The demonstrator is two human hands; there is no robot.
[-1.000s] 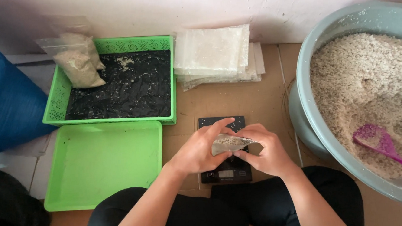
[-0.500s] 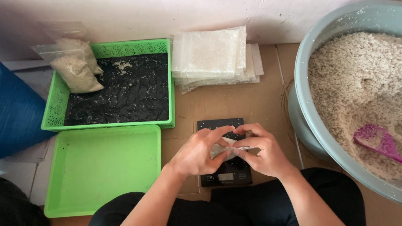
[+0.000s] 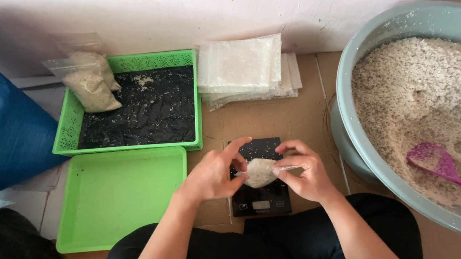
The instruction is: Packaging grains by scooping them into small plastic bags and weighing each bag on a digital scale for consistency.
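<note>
— While both sets of fingers [image 3: 283, 166] are pinched shut, what do I have between them?

— A small clear bag of pale grain [image 3: 260, 172]. My left hand [image 3: 212, 173] grips its left end, with the forefinger raised over the top; my right hand [image 3: 305, 173] nips the right end between thumb and fingertips. It hangs just above the black scale [image 3: 259, 197], which lies on the floor in front of my knees.

— And further out?

— Left of the scale is a bare green tray [image 3: 120, 197]. Touching its far edge is a green basket [image 3: 133, 106] lined with black, with two filled bags [image 3: 91, 82] leaning over its far left corner. A stack of flat clear bags [image 3: 242, 67] lies by the wall beyond the scale. At the right, a grey basin [image 3: 395, 29] holds loose grain, with a purple scoop [image 3: 438, 165] resting in it near the near rim.
</note>
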